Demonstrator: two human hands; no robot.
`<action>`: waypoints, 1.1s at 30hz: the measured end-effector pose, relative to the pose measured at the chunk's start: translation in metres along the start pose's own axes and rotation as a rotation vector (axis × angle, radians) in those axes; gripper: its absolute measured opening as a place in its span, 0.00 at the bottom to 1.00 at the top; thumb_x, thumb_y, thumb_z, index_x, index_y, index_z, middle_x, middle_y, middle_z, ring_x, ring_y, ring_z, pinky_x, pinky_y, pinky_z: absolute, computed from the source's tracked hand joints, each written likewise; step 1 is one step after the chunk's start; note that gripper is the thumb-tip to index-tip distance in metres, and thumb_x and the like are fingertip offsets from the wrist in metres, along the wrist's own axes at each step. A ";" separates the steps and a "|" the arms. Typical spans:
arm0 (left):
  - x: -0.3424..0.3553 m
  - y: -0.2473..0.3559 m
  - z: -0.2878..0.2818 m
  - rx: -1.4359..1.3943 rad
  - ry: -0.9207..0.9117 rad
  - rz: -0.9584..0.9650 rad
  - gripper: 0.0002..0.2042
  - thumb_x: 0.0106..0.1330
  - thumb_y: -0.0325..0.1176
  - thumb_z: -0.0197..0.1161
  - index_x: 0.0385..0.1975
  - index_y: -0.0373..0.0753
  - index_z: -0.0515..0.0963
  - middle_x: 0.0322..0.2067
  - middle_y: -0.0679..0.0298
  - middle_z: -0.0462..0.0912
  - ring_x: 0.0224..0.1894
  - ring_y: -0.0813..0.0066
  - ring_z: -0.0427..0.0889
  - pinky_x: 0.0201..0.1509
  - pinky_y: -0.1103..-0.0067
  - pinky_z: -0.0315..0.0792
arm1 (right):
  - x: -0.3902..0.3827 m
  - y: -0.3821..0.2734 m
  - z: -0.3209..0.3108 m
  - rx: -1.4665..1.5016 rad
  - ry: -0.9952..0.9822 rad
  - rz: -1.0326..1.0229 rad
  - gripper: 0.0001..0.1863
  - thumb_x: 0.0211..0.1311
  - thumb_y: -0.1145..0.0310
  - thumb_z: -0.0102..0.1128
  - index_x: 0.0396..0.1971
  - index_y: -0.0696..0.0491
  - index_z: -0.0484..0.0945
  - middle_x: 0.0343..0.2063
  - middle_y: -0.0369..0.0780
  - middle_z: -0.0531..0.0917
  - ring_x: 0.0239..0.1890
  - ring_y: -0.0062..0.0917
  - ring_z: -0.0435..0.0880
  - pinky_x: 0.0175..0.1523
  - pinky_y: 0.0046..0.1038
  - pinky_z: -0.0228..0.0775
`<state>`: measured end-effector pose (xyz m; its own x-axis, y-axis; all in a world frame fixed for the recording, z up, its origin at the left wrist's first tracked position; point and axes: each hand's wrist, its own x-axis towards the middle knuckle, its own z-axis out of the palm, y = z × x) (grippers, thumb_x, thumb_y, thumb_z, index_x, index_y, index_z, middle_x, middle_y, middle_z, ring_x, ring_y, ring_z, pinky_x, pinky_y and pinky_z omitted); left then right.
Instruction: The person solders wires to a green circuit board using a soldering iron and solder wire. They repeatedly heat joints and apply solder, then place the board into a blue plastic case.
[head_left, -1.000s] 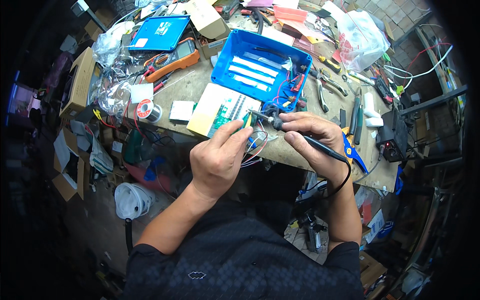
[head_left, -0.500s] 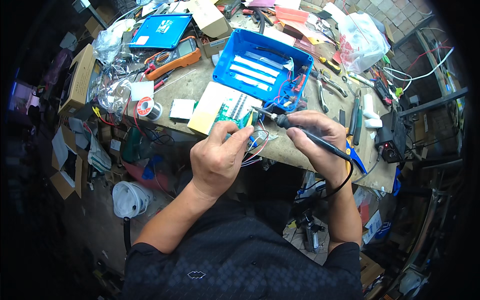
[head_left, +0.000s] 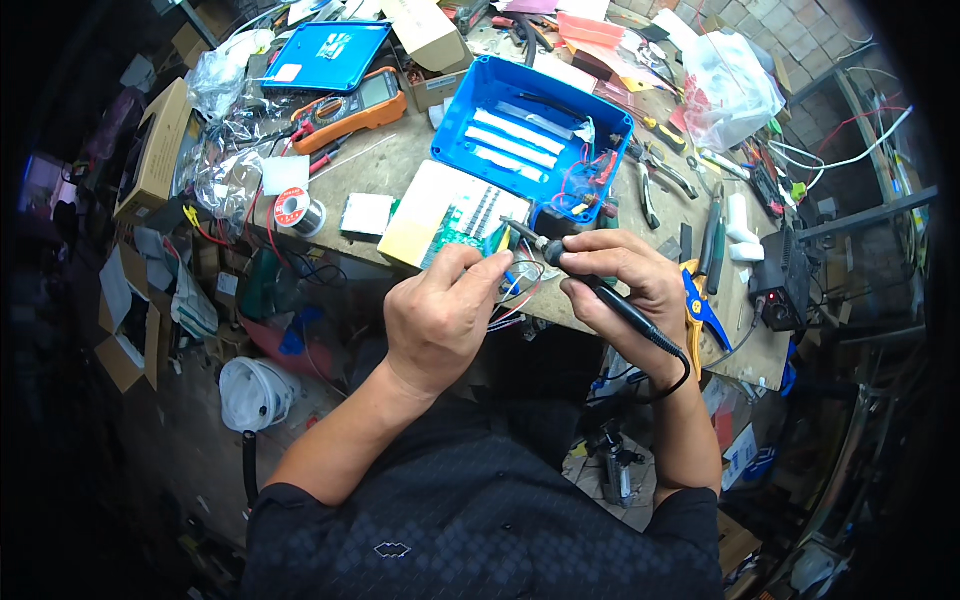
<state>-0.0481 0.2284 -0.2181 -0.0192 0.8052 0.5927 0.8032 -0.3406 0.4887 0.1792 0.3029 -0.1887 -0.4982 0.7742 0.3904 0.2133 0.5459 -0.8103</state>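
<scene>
From where I stand, the person's right hand (head_left: 640,285) is closed around the black handle of a soldering iron (head_left: 622,308), thumb on one side and fingers on the other. The iron's long axis runs slanting: the metal tip points forward and to the person's left, and the cable end comes back over the right wrist. This tip is just beyond the left fingertips, close to the edge of a green circuit board (head_left: 452,238). I cannot tell if it touches.

The left hand (head_left: 437,315) has thumb and forefinger pressed narrowly together, and they hold a thin yellow piece (head_left: 513,238); it is perhaps a wire, but from here it is too small to be sure. Under the board, ahead of the left fingers, lies a white and yellow box (head_left: 405,235). Loose thin wires (head_left: 508,321) hang between the two hands. Beyond the fingers of both hands stands an open blue case (head_left: 460,104), and a blue-orange clamp (head_left: 708,312) lies just right of the right hand.

About the labels: to the left of the left fingers, a solder spool (head_left: 293,207) wears a round red-and-white label. Further forward, a blue lid (head_left: 330,55) carries a small pale sticker, and at far right ahead, a plastic bag (head_left: 735,90) shows red print.
</scene>
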 end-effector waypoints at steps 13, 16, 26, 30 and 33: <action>-0.001 -0.002 0.000 0.003 -0.007 -0.002 0.13 0.62 0.21 0.76 0.45 0.39 0.90 0.35 0.61 0.85 0.30 0.62 0.89 0.30 0.71 0.81 | 0.001 0.000 0.001 0.013 0.023 0.027 0.14 0.57 0.80 0.76 0.44 0.58 0.92 0.47 0.48 0.92 0.50 0.33 0.92 0.57 0.31 0.82; 0.000 0.000 0.000 -0.004 -0.013 -0.010 0.12 0.62 0.21 0.76 0.45 0.38 0.90 0.36 0.60 0.86 0.31 0.61 0.89 0.31 0.71 0.81 | 0.001 0.001 0.001 0.013 0.017 0.031 0.14 0.57 0.79 0.76 0.44 0.58 0.92 0.47 0.48 0.92 0.50 0.33 0.92 0.57 0.31 0.82; -0.001 0.001 0.000 -0.015 -0.010 -0.027 0.12 0.62 0.20 0.76 0.44 0.37 0.89 0.36 0.59 0.87 0.32 0.60 0.90 0.32 0.71 0.82 | 0.004 -0.002 0.001 0.018 0.046 0.090 0.12 0.58 0.77 0.76 0.44 0.58 0.92 0.46 0.48 0.92 0.49 0.31 0.92 0.55 0.30 0.83; -0.001 0.000 0.001 -0.021 -0.005 -0.024 0.12 0.62 0.20 0.76 0.44 0.37 0.89 0.36 0.59 0.87 0.32 0.60 0.90 0.32 0.71 0.82 | 0.004 -0.001 0.002 0.017 0.052 0.080 0.12 0.59 0.77 0.76 0.43 0.58 0.92 0.46 0.48 0.92 0.48 0.31 0.92 0.54 0.30 0.83; -0.001 0.000 0.001 -0.026 -0.006 -0.024 0.11 0.62 0.20 0.75 0.44 0.37 0.89 0.36 0.59 0.87 0.32 0.60 0.90 0.33 0.71 0.82 | 0.005 -0.004 0.000 0.008 0.028 0.084 0.12 0.59 0.77 0.76 0.43 0.59 0.92 0.46 0.48 0.92 0.48 0.31 0.92 0.54 0.30 0.83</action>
<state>-0.0473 0.2283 -0.2195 -0.0345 0.8162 0.5767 0.7868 -0.3336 0.5192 0.1758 0.3048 -0.1838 -0.4548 0.8261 0.3326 0.2470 0.4759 -0.8441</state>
